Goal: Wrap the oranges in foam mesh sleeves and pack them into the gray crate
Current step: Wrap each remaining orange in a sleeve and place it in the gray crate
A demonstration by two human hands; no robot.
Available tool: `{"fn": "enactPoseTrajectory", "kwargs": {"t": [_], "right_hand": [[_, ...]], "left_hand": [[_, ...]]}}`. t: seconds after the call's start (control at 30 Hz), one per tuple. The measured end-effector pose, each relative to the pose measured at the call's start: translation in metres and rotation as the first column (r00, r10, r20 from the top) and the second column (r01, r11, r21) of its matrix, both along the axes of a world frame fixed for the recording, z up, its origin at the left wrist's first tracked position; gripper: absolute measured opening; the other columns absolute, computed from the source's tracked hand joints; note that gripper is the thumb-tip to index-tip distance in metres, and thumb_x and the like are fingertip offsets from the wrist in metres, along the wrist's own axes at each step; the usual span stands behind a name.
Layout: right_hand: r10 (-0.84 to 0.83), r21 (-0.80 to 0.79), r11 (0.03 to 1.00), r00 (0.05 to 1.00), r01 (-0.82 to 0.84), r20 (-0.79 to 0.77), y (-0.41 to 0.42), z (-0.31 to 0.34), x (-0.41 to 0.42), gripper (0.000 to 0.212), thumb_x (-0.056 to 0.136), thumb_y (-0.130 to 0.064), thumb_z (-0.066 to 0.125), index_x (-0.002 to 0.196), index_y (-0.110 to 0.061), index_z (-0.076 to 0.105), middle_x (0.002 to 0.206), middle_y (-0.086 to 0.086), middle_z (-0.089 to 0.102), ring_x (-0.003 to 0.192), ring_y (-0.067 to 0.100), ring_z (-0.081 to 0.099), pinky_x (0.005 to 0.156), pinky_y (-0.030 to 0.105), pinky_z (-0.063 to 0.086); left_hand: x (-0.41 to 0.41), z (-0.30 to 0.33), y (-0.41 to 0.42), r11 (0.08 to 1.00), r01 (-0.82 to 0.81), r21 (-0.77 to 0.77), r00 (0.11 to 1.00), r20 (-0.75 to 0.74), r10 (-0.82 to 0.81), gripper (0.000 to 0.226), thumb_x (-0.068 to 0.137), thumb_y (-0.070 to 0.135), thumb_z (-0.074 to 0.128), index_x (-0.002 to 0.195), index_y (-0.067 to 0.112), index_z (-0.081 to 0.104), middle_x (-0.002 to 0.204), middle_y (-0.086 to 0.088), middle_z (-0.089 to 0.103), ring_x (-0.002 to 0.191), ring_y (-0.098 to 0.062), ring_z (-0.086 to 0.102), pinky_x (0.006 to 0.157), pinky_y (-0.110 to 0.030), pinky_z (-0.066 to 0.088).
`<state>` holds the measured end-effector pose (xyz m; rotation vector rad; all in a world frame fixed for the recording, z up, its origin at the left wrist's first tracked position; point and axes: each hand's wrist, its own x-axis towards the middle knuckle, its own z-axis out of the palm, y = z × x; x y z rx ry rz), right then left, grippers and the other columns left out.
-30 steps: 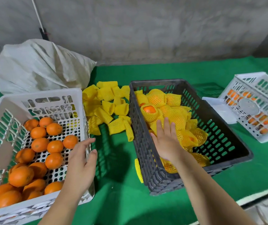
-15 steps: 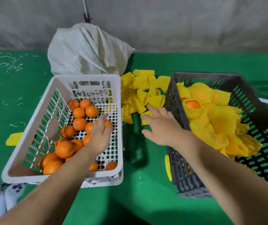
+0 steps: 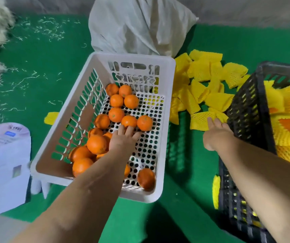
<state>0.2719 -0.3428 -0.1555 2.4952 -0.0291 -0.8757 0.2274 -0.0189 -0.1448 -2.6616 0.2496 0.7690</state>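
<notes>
Several bare oranges (image 3: 116,114) lie in a white perforated crate (image 3: 168,120) at centre. My left hand (image 3: 123,140) is inside that crate with fingers extended, fingertips touching an orange (image 3: 129,121). To the right, a pile of flat yellow foam mesh sleeves (image 3: 203,85) lies on the green table. My right hand (image 3: 217,135) reaches over it, fingers straight, fingertips on the nearest sleeve (image 3: 199,120). The gray crate (image 3: 246,109) stands at the right edge, holding several sleeve-wrapped oranges (image 3: 288,123).
A white sack (image 3: 140,25) sits behind the white crate. White printed packaging (image 3: 5,163) lies at the left. A stray yellow sleeve (image 3: 51,117) lies left of the white crate, another (image 3: 216,192) beside the gray crate. Straw-like shreds scatter at far left.
The view swung left. My right hand left the gray crate and moved onto the sleeve pile. My left hand went over the white crate's rim and down to the oranges.
</notes>
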Motion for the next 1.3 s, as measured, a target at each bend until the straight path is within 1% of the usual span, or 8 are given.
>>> {"fn": "enactPoseTrajectory", "kwargs": {"t": [0.13,0.3,0.43,0.53,0.7,1.03,1.17,1.3], "right_hand": [[-0.011,0.033,0.999,1.000,0.011,-0.001,0.014,-0.010,-0.001,0.082,0.088,-0.021,0.062,0.161,-0.021,0.025,0.171,0.000,-0.010,0.155,0.032,-0.006,0.119,0.049,0.008],[-0.134,0.419,0.908,0.955,0.012,0.264,0.061,0.027,-0.007,0.042,0.098,-0.029,0.057,0.138,-0.022,0.053,0.142,0.007,0.048,0.132,0.031,0.042,0.106,0.043,0.033],[-0.533,0.938,0.337,0.838,0.087,0.113,0.095,0.087,-0.025,0.032,0.099,-0.022,0.055,0.131,-0.022,0.060,0.118,0.007,0.064,0.089,0.018,0.063,0.073,0.030,0.046],[-0.741,0.998,-0.056,0.669,0.007,-0.046,0.107,0.122,-0.074,0.034,0.095,-0.020,0.053,0.125,-0.036,0.060,0.094,-0.005,0.065,0.059,-0.002,0.052,0.057,0.026,0.042],[-0.703,0.795,-0.604,0.514,-0.065,-0.492,0.135,0.145,-0.164,0.066,0.089,-0.006,0.063,0.137,-0.043,0.038,0.119,0.000,0.064,0.063,0.002,0.062,0.066,0.024,0.051],[-0.867,0.939,-0.233,0.492,-0.254,-0.082,0.129,0.148,-0.186,0.035,0.106,-0.023,0.053,0.127,-0.049,0.064,0.125,-0.009,0.054,0.109,0.002,0.060,0.097,0.031,0.051],[-0.856,0.927,-0.268,0.507,-0.261,-0.104,0.115,0.142,-0.183,0.053,0.098,-0.013,0.068,0.140,-0.040,0.050,0.104,-0.002,0.068,0.096,-0.002,0.066,0.088,0.024,0.052],[-0.844,0.956,-0.097,0.532,-0.276,0.067,0.105,0.141,-0.182,0.024,0.099,-0.016,0.065,0.111,-0.036,0.069,0.107,-0.013,0.068,0.099,-0.001,0.064,0.093,0.034,0.056]], "left_hand": [[0.002,-0.001,0.001,0.994,-0.101,-0.034,0.995,0.022,0.102,0.059,0.099,0.012,0.062,0.151,0.022,0.037,0.153,-0.014,0.026,0.143,-0.046,0.026,0.116,-0.048,0.036],[0.010,0.026,0.001,0.765,-0.366,-0.530,0.905,-0.010,0.426,0.062,0.101,0.035,0.064,0.156,0.022,0.037,0.146,-0.018,0.037,0.135,-0.046,0.040,0.109,-0.052,0.042],[-0.006,0.072,-0.005,0.080,-0.417,-0.905,0.736,-0.285,0.614,0.070,0.097,0.048,0.073,0.157,0.028,0.042,0.160,-0.006,0.041,0.138,-0.026,0.049,0.109,-0.045,0.045],[-0.040,0.103,-0.021,-0.319,-0.286,-0.904,0.692,-0.425,0.583,0.028,0.098,0.050,0.069,0.123,0.038,0.067,0.129,0.009,0.071,0.111,-0.008,0.070,0.091,-0.035,0.057],[-0.108,0.116,-0.060,-0.610,-0.301,-0.733,0.670,-0.618,0.412,0.047,0.092,0.059,0.062,0.121,0.024,0.074,0.109,-0.005,0.079,0.100,-0.020,0.076,0.083,-0.033,0.063],[-0.139,0.109,-0.055,-0.608,-0.367,-0.704,0.839,-0.533,0.111,0.080,0.075,0.079,0.076,0.135,0.027,0.069,0.118,-0.012,0.072,0.082,-0.020,0.069,0.049,-0.023,0.041],[-0.136,0.114,-0.058,-0.583,-0.428,-0.690,0.859,-0.511,-0.026,0.078,0.075,0.071,0.081,0.133,0.021,0.073,0.150,-0.004,0.060,0.100,-0.030,0.072,0.061,-0.032,0.054],[-0.134,0.113,-0.061,-0.589,-0.464,-0.661,0.836,-0.548,-0.043,0.075,0.070,0.068,0.086,0.122,0.015,0.079,0.154,0.005,0.058,0.101,-0.027,0.074,0.064,-0.031,0.056]]}}
